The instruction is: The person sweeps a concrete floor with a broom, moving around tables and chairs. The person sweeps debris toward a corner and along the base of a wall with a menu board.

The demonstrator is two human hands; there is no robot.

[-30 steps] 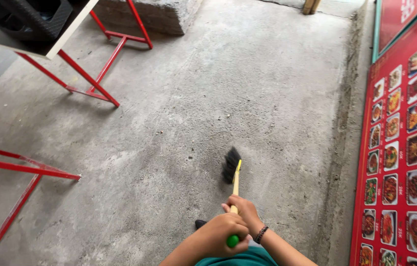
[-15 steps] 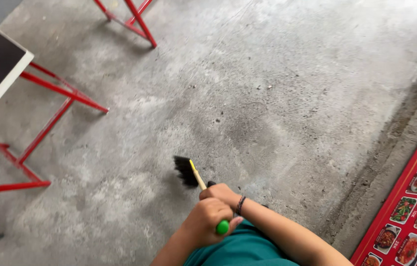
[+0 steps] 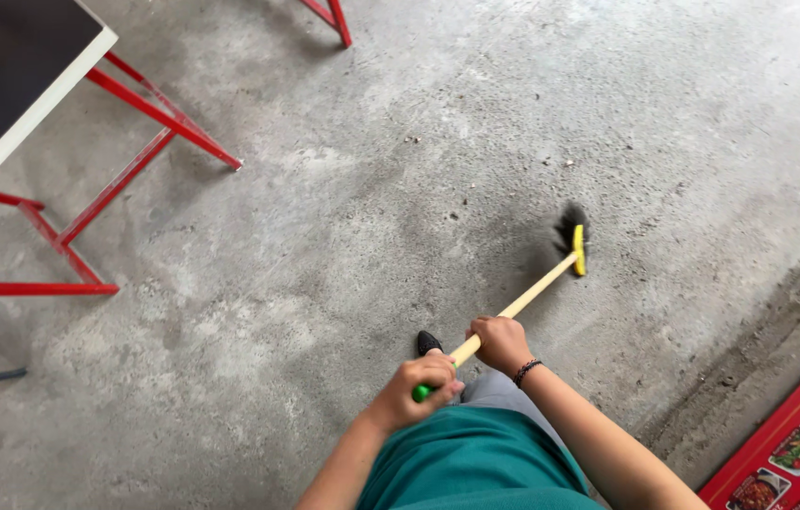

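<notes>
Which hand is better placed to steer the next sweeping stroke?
Probably the right hand: it grips the broom lower on the handle, nearer the bristles. The left hand holds the green top end, more a pivot.

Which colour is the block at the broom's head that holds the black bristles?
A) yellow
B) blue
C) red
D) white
A: the broom has a pale wooden handle that ends in a yellow block with black bristles on the concrete floor, while the left hand grips the green top end and the right hand holds the handle lower down.
</notes>
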